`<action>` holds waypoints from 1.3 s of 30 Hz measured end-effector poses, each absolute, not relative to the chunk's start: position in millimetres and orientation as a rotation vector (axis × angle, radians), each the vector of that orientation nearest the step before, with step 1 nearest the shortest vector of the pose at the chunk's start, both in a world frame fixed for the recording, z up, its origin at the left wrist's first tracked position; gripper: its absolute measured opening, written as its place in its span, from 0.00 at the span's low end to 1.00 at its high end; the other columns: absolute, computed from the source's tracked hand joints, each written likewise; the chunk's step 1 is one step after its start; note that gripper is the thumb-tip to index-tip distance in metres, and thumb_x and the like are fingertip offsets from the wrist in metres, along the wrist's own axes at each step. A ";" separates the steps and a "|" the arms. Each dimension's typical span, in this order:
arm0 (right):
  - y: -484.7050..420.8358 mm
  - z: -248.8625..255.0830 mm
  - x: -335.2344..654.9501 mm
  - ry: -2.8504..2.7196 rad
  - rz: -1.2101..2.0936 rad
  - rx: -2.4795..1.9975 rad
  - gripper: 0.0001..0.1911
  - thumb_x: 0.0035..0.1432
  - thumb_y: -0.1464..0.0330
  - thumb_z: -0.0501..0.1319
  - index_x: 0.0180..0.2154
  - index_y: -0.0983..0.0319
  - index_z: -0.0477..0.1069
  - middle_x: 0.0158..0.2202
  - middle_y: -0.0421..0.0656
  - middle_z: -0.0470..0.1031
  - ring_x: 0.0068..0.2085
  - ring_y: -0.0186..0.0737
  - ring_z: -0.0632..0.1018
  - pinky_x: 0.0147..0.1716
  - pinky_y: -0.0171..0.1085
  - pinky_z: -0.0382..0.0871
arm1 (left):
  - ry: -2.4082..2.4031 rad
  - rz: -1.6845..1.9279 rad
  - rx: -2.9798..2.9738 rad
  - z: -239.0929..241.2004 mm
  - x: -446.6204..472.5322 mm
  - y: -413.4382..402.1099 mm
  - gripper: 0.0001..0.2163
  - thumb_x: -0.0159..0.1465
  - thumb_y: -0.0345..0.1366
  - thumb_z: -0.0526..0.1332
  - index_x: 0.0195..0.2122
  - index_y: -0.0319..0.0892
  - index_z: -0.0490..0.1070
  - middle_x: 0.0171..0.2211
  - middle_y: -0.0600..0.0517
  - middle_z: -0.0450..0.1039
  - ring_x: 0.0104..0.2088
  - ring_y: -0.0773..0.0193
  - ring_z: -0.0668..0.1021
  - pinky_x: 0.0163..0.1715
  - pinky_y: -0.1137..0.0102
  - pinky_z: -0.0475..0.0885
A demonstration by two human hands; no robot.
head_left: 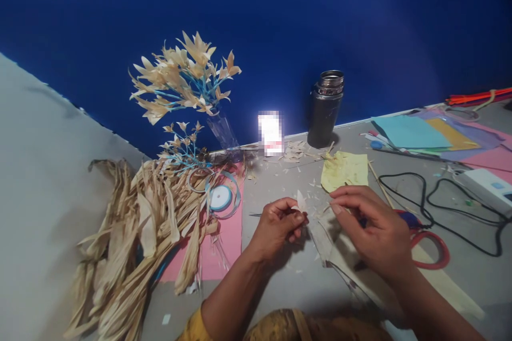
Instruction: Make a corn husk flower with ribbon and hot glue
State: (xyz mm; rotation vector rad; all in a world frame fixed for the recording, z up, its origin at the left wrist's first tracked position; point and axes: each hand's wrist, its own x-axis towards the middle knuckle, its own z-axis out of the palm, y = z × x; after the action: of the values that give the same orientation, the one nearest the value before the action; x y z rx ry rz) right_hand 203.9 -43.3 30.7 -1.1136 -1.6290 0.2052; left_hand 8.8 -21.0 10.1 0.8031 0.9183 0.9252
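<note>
Between the thumb and fingers of my left hand [282, 224] is a small pale petal [301, 200], its pointed tip standing up. My right hand [374, 229] hovers to the right, thumb and fingertips pinched together; a tiny pale sliver seems to show at the tips, too small to name. The two hands are apart. Just beyond the right fingertips lies a yellow paper square [347, 169] with crumpled bits on it. Under the hands are pale husk sheets [348, 253] and scattered scraps. Red-handled scissors [432, 250] lie beside my right wrist.
Dried corn husks [120, 245] heap at the left, by a ribbon spool [220, 199] on pink paper [232, 240]. Behind stand husk flowers [188, 74] in a glass vase [224, 130] and a dark flask [325, 112]. A black cord [460, 226] and coloured papers [416, 130] lie right.
</note>
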 end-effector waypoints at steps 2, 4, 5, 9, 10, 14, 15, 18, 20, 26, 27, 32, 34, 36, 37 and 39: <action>-41.7 32.1 200.7 -1.650 0.163 -1.075 0.06 0.63 0.75 0.64 0.37 0.58 0.77 0.38 0.46 0.80 0.39 0.44 0.80 0.35 0.41 0.74 | 0.911 0.934 0.802 8.3 9.7 -21.5 0.19 0.50 0.46 0.78 0.32 0.39 0.74 0.25 0.52 0.77 0.18 0.73 0.70 0.17 0.77 0.58; -40.2 34.7 198.3 -1.674 0.129 -1.032 0.07 0.63 0.76 0.64 0.37 0.58 0.77 0.37 0.46 0.80 0.38 0.44 0.80 0.37 0.43 0.74 | 0.898 0.948 0.792 7.5 10.6 -22.1 0.20 0.51 0.47 0.78 0.31 0.39 0.74 0.25 0.52 0.77 0.18 0.74 0.70 0.17 0.77 0.58; -39.5 36.1 197.3 -1.687 0.111 -1.010 0.07 0.62 0.76 0.64 0.37 0.58 0.77 0.37 0.46 0.80 0.38 0.44 0.80 0.38 0.44 0.74 | 0.892 0.957 0.783 7.3 11.0 -22.4 0.20 0.51 0.47 0.78 0.31 0.39 0.73 0.25 0.52 0.77 0.18 0.74 0.70 0.17 0.78 0.58; -36.8 39.8 193.8 -1.731 0.027 -0.946 0.08 0.61 0.78 0.65 0.37 0.59 0.77 0.36 0.47 0.81 0.37 0.45 0.80 0.38 0.45 0.74 | 0.857 0.960 0.702 9.1 13.4 -23.9 0.19 0.50 0.44 0.78 0.29 0.38 0.72 0.24 0.52 0.76 0.17 0.75 0.68 0.16 0.78 0.56; -36.1 39.5 193.1 -1.744 0.008 -0.944 0.08 0.61 0.78 0.65 0.37 0.59 0.77 0.36 0.47 0.81 0.37 0.45 0.79 0.38 0.45 0.74 | 0.850 0.943 0.678 9.9 14.0 -24.3 0.18 0.51 0.43 0.78 0.29 0.38 0.72 0.24 0.53 0.75 0.17 0.75 0.67 0.15 0.78 0.55; -33.1 34.5 191.1 -1.808 -0.022 -0.970 0.09 0.61 0.78 0.65 0.38 0.59 0.78 0.38 0.47 0.81 0.38 0.46 0.79 0.39 0.46 0.74 | 0.833 0.896 0.607 12.4 15.9 -25.7 0.16 0.51 0.41 0.77 0.28 0.37 0.74 0.24 0.53 0.74 0.17 0.76 0.66 0.14 0.78 0.53; -32.4 32.8 190.9 -1.818 -0.020 -0.976 0.08 0.61 0.78 0.65 0.38 0.59 0.77 0.38 0.48 0.81 0.38 0.46 0.79 0.39 0.46 0.74 | 0.832 0.892 0.593 12.7 16.1 -25.9 0.16 0.51 0.41 0.78 0.29 0.36 0.74 0.24 0.53 0.74 0.17 0.76 0.66 0.14 0.79 0.53; -30.8 28.4 190.6 -1.834 -0.024 -0.984 0.08 0.60 0.78 0.65 0.38 0.59 0.77 0.38 0.48 0.81 0.39 0.47 0.79 0.40 0.46 0.74 | 0.825 0.878 0.569 13.2 16.2 -26.4 0.16 0.50 0.40 0.78 0.29 0.36 0.75 0.23 0.53 0.74 0.17 0.76 0.66 0.13 0.79 0.53; -30.5 26.4 190.6 -1.839 -0.033 -0.991 0.08 0.60 0.78 0.65 0.38 0.59 0.76 0.38 0.48 0.81 0.40 0.47 0.79 0.40 0.46 0.74 | 0.818 0.865 0.573 13.4 16.4 -26.6 0.17 0.49 0.41 0.78 0.29 0.36 0.75 0.23 0.53 0.73 0.17 0.76 0.66 0.13 0.79 0.53; -31.6 24.0 190.0 -1.835 -0.026 -1.021 0.08 0.61 0.77 0.64 0.38 0.58 0.77 0.38 0.47 0.81 0.40 0.47 0.79 0.41 0.47 0.74 | 0.825 0.867 0.595 13.2 18.6 -27.6 0.19 0.48 0.43 0.79 0.30 0.37 0.74 0.23 0.53 0.74 0.17 0.75 0.67 0.13 0.79 0.54; -31.9 23.9 189.8 -1.832 -0.029 -1.023 0.08 0.61 0.77 0.64 0.38 0.58 0.77 0.38 0.47 0.81 0.39 0.47 0.79 0.41 0.47 0.74 | 0.824 0.872 0.600 13.0 18.9 -27.8 0.19 0.48 0.43 0.79 0.30 0.37 0.74 0.23 0.53 0.74 0.17 0.75 0.67 0.13 0.79 0.55; -32.1 22.8 189.3 -1.834 -0.055 -1.030 0.09 0.60 0.77 0.64 0.38 0.58 0.76 0.37 0.46 0.81 0.39 0.47 0.79 0.40 0.47 0.74 | 0.819 0.878 0.625 13.2 19.0 -28.7 0.17 0.49 0.42 0.78 0.31 0.38 0.74 0.25 0.53 0.75 0.17 0.74 0.68 0.13 0.79 0.59; -31.9 22.3 189.3 -1.840 -0.056 -1.028 0.09 0.60 0.78 0.64 0.38 0.58 0.76 0.37 0.46 0.81 0.40 0.48 0.79 0.41 0.47 0.74 | 0.819 0.883 0.644 13.4 18.6 -29.0 0.17 0.49 0.41 0.77 0.31 0.38 0.74 0.26 0.52 0.75 0.18 0.74 0.69 0.13 0.79 0.61; -32.0 22.2 189.2 -1.851 -0.063 -1.023 0.09 0.60 0.78 0.64 0.38 0.59 0.76 0.37 0.47 0.81 0.40 0.48 0.79 0.41 0.47 0.74 | 0.842 0.890 0.688 13.2 18.3 -29.2 0.16 0.48 0.41 0.77 0.31 0.38 0.74 0.24 0.54 0.74 0.17 0.73 0.69 0.12 0.78 0.61; -32.1 22.3 189.0 -1.857 -0.067 -1.020 0.09 0.60 0.78 0.64 0.38 0.59 0.75 0.37 0.47 0.81 0.40 0.48 0.79 0.41 0.46 0.74 | 0.867 0.894 0.723 13.0 18.3 -29.3 0.16 0.49 0.41 0.76 0.31 0.38 0.74 0.21 0.55 0.72 0.16 0.73 0.68 0.12 0.78 0.60; -32.6 22.7 188.6 -1.868 -0.072 -1.015 0.09 0.60 0.78 0.64 0.38 0.59 0.75 0.37 0.47 0.81 0.40 0.48 0.79 0.41 0.46 0.74 | 0.935 0.905 0.803 12.5 18.6 -29.7 0.16 0.49 0.42 0.76 0.29 0.39 0.73 0.17 0.58 0.69 0.14 0.73 0.66 0.12 0.78 0.60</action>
State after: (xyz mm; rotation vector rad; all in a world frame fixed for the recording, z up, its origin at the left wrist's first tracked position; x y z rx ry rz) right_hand 188.6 -32.6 22.7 -1.0150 -1.8677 -0.0718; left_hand 18.6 -29.7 12.5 0.8027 0.9347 0.9048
